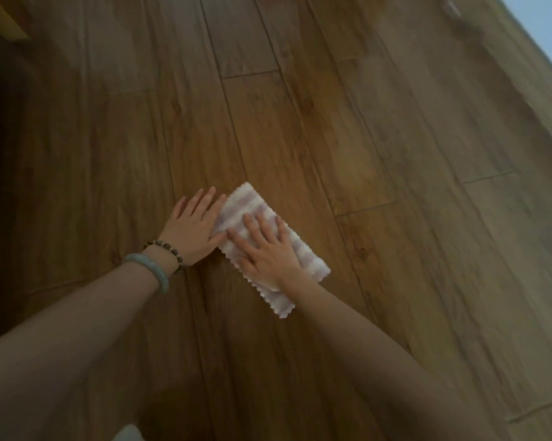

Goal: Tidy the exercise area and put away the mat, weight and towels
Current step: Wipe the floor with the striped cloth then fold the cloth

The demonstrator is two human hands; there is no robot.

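Right hand [268, 249], fingers [262, 225] straight, presses the folded towel [252, 205]; left hand [193, 227], flat too, touches its edge. Wooden floor [395, 138] spreads all around.

Towel [250, 203] middle hidden under right hand [268, 253]; pale object [126, 433] cut off at bottom edge.

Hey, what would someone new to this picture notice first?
First, the folded white and pale purple striped towel with zigzag edges, on the brown wooden plank floor near the middle. The right hand presses flat on it; the left hand lies flat at its left edge, with a pale green bangle and a dark beaded bracelet on that wrist.
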